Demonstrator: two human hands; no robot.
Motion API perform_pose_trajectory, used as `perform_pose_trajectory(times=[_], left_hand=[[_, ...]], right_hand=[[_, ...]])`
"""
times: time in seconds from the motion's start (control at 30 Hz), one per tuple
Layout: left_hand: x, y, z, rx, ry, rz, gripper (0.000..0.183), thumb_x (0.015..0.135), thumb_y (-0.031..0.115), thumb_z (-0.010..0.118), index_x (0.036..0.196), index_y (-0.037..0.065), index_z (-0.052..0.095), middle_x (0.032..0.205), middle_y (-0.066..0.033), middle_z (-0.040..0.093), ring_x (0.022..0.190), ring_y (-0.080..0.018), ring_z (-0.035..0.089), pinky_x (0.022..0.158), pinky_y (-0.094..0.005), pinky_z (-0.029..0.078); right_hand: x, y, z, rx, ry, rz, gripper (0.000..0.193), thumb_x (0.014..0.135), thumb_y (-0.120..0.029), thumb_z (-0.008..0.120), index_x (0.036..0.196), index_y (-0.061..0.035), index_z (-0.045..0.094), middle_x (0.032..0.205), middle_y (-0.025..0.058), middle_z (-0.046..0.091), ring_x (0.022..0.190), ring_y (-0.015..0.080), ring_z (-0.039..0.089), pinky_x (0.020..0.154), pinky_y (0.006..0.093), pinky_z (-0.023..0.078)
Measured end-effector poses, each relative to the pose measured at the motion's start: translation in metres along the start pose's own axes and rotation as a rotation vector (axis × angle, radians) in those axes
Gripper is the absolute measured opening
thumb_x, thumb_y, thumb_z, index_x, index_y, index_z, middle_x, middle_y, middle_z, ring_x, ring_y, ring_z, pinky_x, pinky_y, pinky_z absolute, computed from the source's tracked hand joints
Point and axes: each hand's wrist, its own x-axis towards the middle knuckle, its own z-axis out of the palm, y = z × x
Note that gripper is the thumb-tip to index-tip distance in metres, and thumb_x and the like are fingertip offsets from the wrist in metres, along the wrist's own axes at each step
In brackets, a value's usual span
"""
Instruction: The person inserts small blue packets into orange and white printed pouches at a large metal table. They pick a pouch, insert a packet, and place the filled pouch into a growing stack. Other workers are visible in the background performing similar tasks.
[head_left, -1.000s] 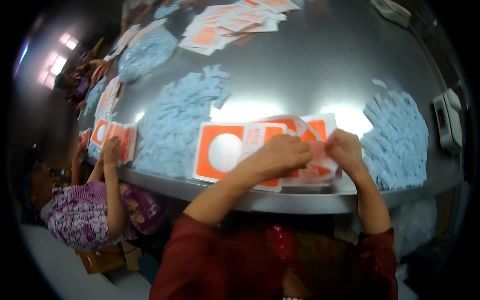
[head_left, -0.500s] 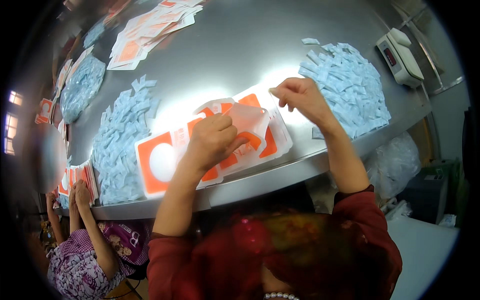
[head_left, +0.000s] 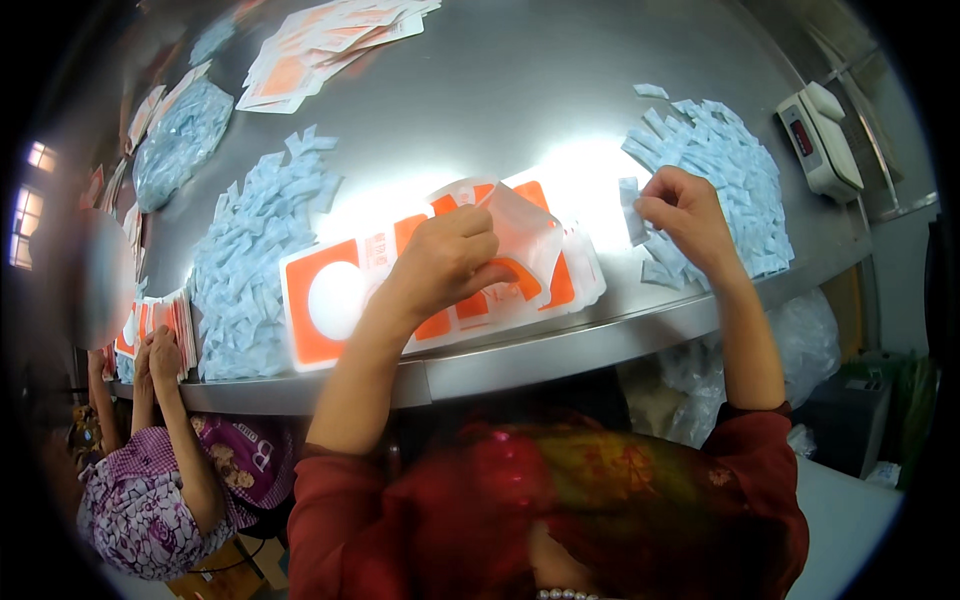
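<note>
Your two hands at a steel table (head_left: 560,90). Your left hand (head_left: 445,258) is closed, its fingers gripping a raised pouch flap (head_left: 527,240), pale on the side that faces up. Below it, a row of overlapping orange-and-white pouches (head_left: 435,326) lies along the near edge, between a left heap of blue packets (head_left: 250,270) and a right heap (head_left: 745,190). Your right hand (head_left: 690,215) is narrowed to a pinch, thumb and forefinger on a single blue packet (head_left: 631,212) at the inner side of the right heap. Beyond that heap stands a white scale (head_left: 820,140). At far left, a co-worker's hands (head_left: 160,358) meet beside a stack of upright pouches (head_left: 183,330).
</note>
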Motion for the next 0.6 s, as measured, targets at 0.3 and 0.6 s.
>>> perform_pose_trajectory(times=[0.3, 0.6], left_hand=[[0.001, -0.005, -0.003, -0.056, 0.001, -0.029, 0.042, 0.054, 0.020, 0.082, 0.061, 0.005, 0.044, 0.068, -0.0063, 0.049, 0.059, -0.0238, 0.049, 0.050, -0.0333, 0.039], [0.002, -0.004, -0.003, -0.097, 0.018, -0.001, 0.039, 0.056, 0.019, 0.080, 0.082, 0.006, 0.054, 0.080, -0.0077, 0.051, 0.067, -0.0248, 0.053, 0.055, -0.0350, 0.043]], right_hand=[[-0.003, -0.064, 0.061, -0.040, 0.092, -0.258, 0.023, 0.075, -0.018, 0.073, 0.081, -0.0009, 0.058, 0.068, 0.0016, 0.057, 0.058, 0.0076, 0.049, 0.051, 0.0218, 0.039], [0.004, -0.047, 0.085, 0.079, -0.366, 0.005, 0.027, 0.082, -0.019, 0.062, 0.099, 0.0019, 0.060, 0.071, 0.0022, 0.055, 0.062, 0.0060, 0.048, 0.054, 0.0232, 0.040]])
